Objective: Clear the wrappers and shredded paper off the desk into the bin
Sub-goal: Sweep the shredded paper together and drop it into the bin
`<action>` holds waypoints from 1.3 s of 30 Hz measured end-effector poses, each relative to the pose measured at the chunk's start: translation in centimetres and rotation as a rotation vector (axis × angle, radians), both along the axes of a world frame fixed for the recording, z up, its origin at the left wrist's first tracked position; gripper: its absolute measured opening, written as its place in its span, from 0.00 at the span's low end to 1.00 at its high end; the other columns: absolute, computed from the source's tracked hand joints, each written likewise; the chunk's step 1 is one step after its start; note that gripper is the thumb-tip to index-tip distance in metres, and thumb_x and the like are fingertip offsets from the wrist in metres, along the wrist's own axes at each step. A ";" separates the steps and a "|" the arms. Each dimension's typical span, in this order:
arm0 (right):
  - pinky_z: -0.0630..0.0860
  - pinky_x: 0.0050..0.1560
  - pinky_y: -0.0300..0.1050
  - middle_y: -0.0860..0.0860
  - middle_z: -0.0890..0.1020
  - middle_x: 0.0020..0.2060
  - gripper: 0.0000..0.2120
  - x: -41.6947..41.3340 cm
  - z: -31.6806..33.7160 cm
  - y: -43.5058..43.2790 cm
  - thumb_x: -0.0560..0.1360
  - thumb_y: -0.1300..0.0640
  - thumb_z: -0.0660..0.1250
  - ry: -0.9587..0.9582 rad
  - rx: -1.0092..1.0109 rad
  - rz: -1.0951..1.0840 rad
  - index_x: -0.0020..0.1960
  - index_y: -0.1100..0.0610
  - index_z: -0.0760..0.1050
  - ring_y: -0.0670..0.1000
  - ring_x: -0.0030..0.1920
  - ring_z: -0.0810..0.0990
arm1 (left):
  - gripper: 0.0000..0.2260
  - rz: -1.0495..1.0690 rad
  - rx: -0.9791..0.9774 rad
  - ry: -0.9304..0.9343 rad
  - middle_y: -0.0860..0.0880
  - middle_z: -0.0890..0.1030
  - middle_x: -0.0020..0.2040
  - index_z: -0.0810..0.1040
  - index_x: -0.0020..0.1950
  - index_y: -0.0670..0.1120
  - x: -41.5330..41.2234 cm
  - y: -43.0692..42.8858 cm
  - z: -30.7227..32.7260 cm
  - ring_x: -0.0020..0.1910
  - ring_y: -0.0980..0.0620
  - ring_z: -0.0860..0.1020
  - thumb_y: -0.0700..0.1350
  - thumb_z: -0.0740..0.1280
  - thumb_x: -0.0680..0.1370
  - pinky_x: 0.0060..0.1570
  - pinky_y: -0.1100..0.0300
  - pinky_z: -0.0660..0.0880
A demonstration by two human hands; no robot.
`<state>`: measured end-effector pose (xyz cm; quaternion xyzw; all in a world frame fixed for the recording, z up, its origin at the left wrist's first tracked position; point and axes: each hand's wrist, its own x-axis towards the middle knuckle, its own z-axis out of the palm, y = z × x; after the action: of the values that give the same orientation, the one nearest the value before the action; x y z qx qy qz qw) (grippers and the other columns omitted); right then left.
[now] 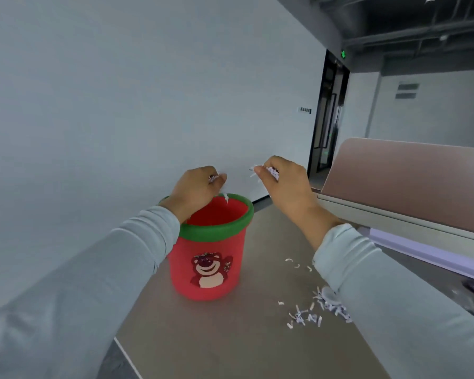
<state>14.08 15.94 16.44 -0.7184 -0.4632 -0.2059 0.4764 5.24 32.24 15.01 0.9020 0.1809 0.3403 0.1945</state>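
While both hands are raised above the bench (230, 337), the items stand as follows.

Bin (207, 258): red, green rim, bear print on the front; upright on the bench, near its left edge, mouth open.

Left hand (196, 190): directly over the bin's rim, fingers (216, 178) curled shut on a small pinch of shredded paper; one strip hangs loose just above the mouth.

Right hand (282, 181): beside the bin to its right, not over the opening; fingers closed around a clump of shreds (272, 172), a few strips poking out at the thumb side.

Loose shreds (312, 315): scattered on the bench to the right of the bin, partly hidden under the right sleeve (394, 296); a few stray curls (297, 265) lie nearer the bin.

Wrappers: none clearly identifiable; a pale round object among the loose shreds cannot be made out.

Step in hand, as judged: dropping gathered paper into the bin. The left hand looks ready to let go; the right would need to shift left over the mouth first, or strips may fall outside. The scatter on the bench needs a further gathering pass.
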 end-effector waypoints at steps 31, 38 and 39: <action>0.78 0.52 0.46 0.53 0.84 0.43 0.05 -1.1 -1.8 8.1 0.71 0.61 0.69 0.039 -0.464 0.161 0.45 0.55 0.82 0.47 0.40 0.80 | 0.08 0.123 0.274 0.032 0.50 0.77 0.42 0.79 0.44 0.45 -6.7 2.9 -0.7 0.41 0.51 0.73 0.48 0.63 0.76 0.40 0.58 0.70; 0.74 0.41 0.44 0.52 0.85 0.37 0.13 -1.3 -1.9 6.9 0.76 0.48 0.62 -0.145 -0.485 0.025 0.44 0.56 0.79 0.51 0.38 0.81 | 0.08 0.123 0.302 0.056 0.49 0.78 0.46 0.78 0.44 0.46 -6.5 1.6 -0.4 0.45 0.48 0.77 0.49 0.63 0.76 0.41 0.58 0.71; 0.75 0.47 0.47 0.52 0.85 0.39 0.15 -1.3 -2.0 6.7 0.77 0.47 0.59 -0.186 -0.496 0.006 0.45 0.56 0.79 0.52 0.41 0.81 | 0.08 0.127 0.303 0.054 0.49 0.78 0.46 0.78 0.44 0.46 -6.5 1.4 -0.4 0.45 0.48 0.77 0.49 0.63 0.76 0.41 0.58 0.71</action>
<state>12.78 22.68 14.45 -0.7899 -0.5432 -0.1498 0.2418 -1.25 33.65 14.61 0.9167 0.1893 0.3507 0.0296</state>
